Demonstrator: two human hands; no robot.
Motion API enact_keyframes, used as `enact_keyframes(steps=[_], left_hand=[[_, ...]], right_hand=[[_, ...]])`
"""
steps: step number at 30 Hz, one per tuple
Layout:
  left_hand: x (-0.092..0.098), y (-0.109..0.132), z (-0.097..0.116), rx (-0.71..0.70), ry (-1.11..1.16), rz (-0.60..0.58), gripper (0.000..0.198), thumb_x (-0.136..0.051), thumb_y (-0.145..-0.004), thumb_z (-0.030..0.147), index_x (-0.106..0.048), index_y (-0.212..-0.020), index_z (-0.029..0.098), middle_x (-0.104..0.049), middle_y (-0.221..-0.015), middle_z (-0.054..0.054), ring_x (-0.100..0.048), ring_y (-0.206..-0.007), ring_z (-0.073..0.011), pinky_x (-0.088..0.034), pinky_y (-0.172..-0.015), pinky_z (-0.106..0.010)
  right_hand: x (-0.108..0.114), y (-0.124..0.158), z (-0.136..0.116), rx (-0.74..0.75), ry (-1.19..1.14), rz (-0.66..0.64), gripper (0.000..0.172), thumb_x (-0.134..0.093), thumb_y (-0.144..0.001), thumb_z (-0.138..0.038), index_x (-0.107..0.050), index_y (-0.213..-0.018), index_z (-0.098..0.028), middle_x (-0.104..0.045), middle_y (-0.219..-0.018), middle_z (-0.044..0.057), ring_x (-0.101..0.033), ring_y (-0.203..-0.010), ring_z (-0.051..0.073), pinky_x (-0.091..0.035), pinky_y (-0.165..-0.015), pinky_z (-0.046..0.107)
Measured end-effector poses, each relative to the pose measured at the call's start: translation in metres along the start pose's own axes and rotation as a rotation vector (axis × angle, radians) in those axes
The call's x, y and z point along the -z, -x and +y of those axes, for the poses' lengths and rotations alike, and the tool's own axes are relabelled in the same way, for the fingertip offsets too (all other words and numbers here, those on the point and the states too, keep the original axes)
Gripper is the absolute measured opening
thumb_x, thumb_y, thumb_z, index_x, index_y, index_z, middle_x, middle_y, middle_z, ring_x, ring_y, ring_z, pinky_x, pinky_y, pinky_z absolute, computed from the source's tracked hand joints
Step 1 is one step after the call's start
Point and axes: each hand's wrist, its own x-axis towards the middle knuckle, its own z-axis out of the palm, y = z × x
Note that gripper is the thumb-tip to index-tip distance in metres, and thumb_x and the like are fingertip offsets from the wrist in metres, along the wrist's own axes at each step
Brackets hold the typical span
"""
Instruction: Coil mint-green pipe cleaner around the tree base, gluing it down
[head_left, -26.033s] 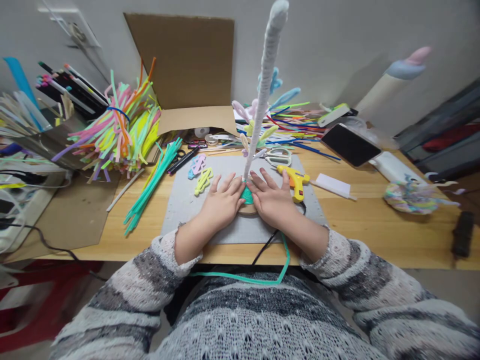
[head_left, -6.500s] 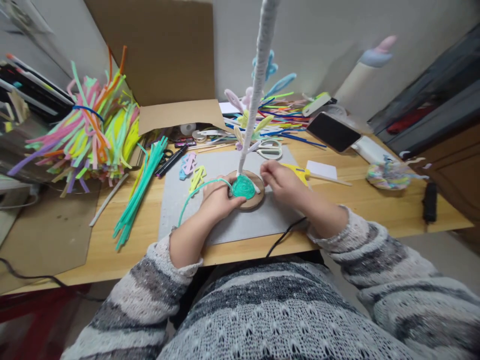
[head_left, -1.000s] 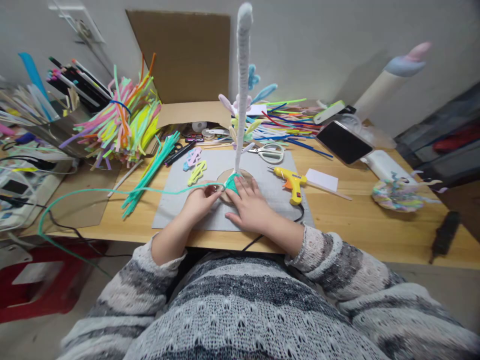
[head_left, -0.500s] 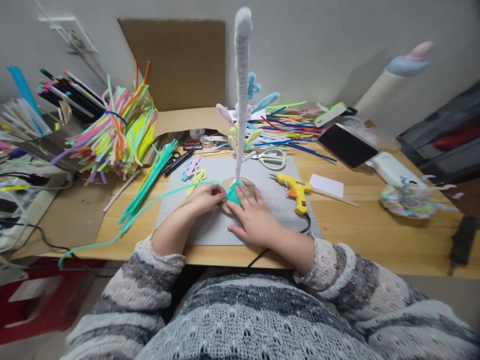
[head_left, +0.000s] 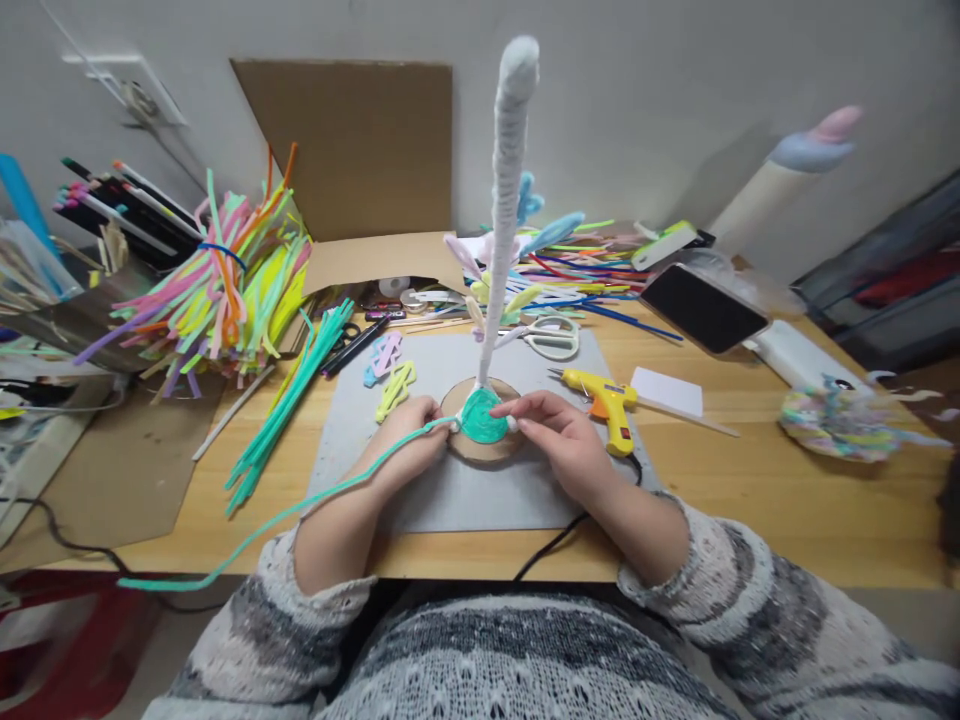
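A round wood slice (head_left: 487, 458) lies on a grey mat (head_left: 465, 508), with a flat coil of green pipe cleaner (head_left: 484, 420) on it. From its back edge rises a tall white wrapped stem (head_left: 507, 180). On the slice's left edge, my left hand (head_left: 411, 448) pinches the green pipe cleaner strand (head_left: 330, 492), whose tail hangs over my forearm past the table edge. My right hand (head_left: 566, 440) rests at the coil's right side, index fingertip on the green surface, thumb a little apart. Small white bits show beside both hands' fingertips.
A yellow glue gun (head_left: 611, 402) lies right of the mat, near scissors (head_left: 553, 338) and a white card (head_left: 667, 392). Loose green pipe cleaners (head_left: 296, 400) and zigzag pieces (head_left: 395, 390) lie left. Behind are a pipe cleaner bundle (head_left: 225, 270), cardboard (head_left: 345, 150) and a phone (head_left: 701, 308).
My right hand has lifted off the coil, where it lay flat, and drawn back right, uncovering the green coil. The strand now runs lower, across my left forearm. The view has shifted slightly.
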Motion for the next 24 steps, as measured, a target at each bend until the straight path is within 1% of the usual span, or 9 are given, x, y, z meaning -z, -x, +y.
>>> enact_keyframes(steps=[3,6,7,9,11,14,16,18,24], left_hand=[[0.008,0.011,0.003,-0.050,0.013,-0.237,0.030,-0.051,-0.083,0.044,-0.056,-0.067,0.019,-0.054,-0.060,0.002,-0.049,-0.058,-0.0148,-0.034,-0.055,-0.026],[0.014,0.020,0.013,-0.161,0.250,-0.529,0.027,-0.054,-0.082,0.042,-0.061,-0.071,0.019,-0.055,-0.061,0.003,-0.049,-0.058,-0.0123,-0.037,-0.055,-0.024],[0.014,0.021,0.016,-0.190,0.335,-0.540,0.024,-0.056,-0.083,0.040,-0.062,-0.075,0.018,-0.057,-0.065,0.002,-0.050,-0.060,-0.0119,-0.039,-0.057,-0.024],[0.011,0.023,0.021,-0.223,0.501,-0.396,0.020,-0.057,-0.083,0.036,-0.061,-0.078,0.018,-0.060,-0.070,0.000,-0.053,-0.065,-0.0118,-0.043,-0.062,-0.025],[0.003,0.022,0.023,-0.249,0.609,-0.111,0.015,-0.059,-0.083,0.032,-0.058,-0.079,0.018,-0.059,-0.073,0.000,-0.055,-0.067,-0.0116,-0.046,-0.063,-0.024],[-0.007,0.020,0.021,-0.379,0.525,0.218,0.011,-0.063,-0.082,0.026,-0.058,-0.087,0.018,-0.057,-0.074,0.000,-0.053,-0.064,-0.0103,-0.046,-0.056,-0.021],[-0.010,0.019,0.019,-0.508,0.379,0.317,0.009,-0.063,-0.084,0.023,-0.061,-0.091,0.018,-0.058,-0.079,-0.001,-0.053,-0.064,-0.0097,-0.045,-0.052,-0.020],[-0.010,0.019,0.018,-0.610,0.271,0.360,0.008,-0.062,-0.086,0.020,-0.063,-0.093,0.018,-0.061,-0.085,-0.004,-0.055,-0.066,-0.0096,-0.047,-0.052,-0.020],[-0.011,0.017,0.016,-0.731,0.119,0.474,0.007,-0.060,-0.088,0.014,-0.063,-0.092,0.019,-0.064,-0.089,-0.004,-0.059,-0.072,-0.0099,-0.049,-0.057,-0.020]], right_hand=[[0.001,0.000,-0.005,-0.139,-0.210,-0.078,0.017,-0.061,-0.078,-0.032,-0.063,-0.093,-0.024,-0.075,-0.095,0.005,-0.069,-0.097,0.024,-0.047,-0.097,0.051],[0.002,0.002,-0.010,-0.261,-0.302,-0.194,0.030,-0.047,-0.083,-0.032,-0.062,-0.107,-0.021,-0.074,-0.107,0.010,-0.067,-0.106,0.024,-0.046,-0.100,0.051],[0.001,0.002,-0.012,-0.276,-0.299,-0.226,0.036,-0.040,-0.086,-0.032,-0.060,-0.113,-0.020,-0.072,-0.113,0.011,-0.066,-0.109,0.024,-0.046,-0.100,0.051],[0.001,0.002,-0.015,-0.271,-0.246,-0.276,0.047,-0.024,-0.092,-0.028,-0.054,-0.127,-0.016,-0.067,-0.123,0.014,-0.062,-0.115,0.022,-0.045,-0.100,0.051],[-0.001,0.002,-0.017,-0.239,-0.109,-0.315,0.055,-0.013,-0.094,-0.022,-0.045,-0.138,-0.013,-0.063,-0.127,0.015,-0.061,-0.118,0.021,-0.046,-0.099,0.049],[-0.003,0.003,-0.019,-0.129,0.218,-0.358,0.060,-0.004,-0.094,-0.011,-0.033,-0.147,-0.012,-0.062,-0.129,0.015,-0.061,-0.117,0.019,-0.046,-0.098,0.047],[-0.004,0.004,-0.019,-0.033,0.419,-0.388,0.064,-0.001,-0.093,-0.004,-0.026,-0.150,-0.012,-0.062,-0.129,0.014,-0.062,-0.116,0.018,-0.045,-0.099,0.046],[-0.004,0.005,-0.019,0.014,0.531,-0.416,0.066,0.000,-0.090,0.000,-0.020,-0.152,-0.013,-0.062,-0.130,0.014,-0.062,-0.116,0.016,-0.043,-0.101,0.044],[-0.006,0.007,-0.021,-0.040,0.410,-0.509,0.071,0.015,-0.086,0.003,-0.001,-0.154,-0.010,-0.047,-0.145,0.016,-0.050,-0.128,0.011,-0.045,-0.100,0.038]])
